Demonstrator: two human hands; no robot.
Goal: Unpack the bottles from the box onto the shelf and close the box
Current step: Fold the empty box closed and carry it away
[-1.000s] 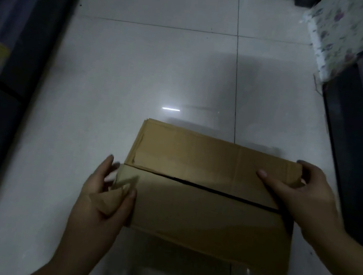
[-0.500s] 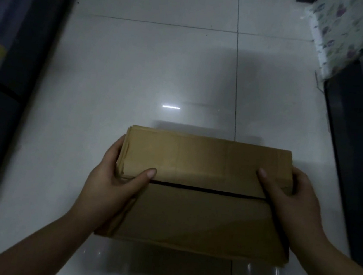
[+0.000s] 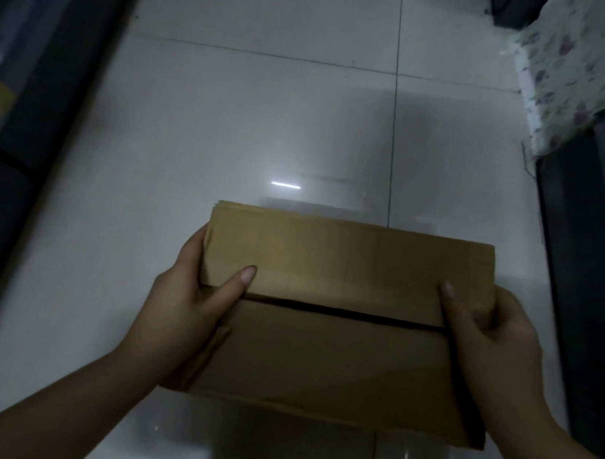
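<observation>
On floor: left hand [image 3: 184, 310], right hand [image 3: 497, 341] grip closed box [image 3: 349, 273] ends, thumbs atop.

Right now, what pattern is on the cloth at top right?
The cloth is pale with a small floral print, purplish blossoms and greenish leaves. The head view, the only one, shows it.

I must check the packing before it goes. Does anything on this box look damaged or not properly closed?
Nothing is damaged. The cardboard box has both top flaps down, with a thin dark gap between them. Left hand and right hand grip its ends.
</observation>
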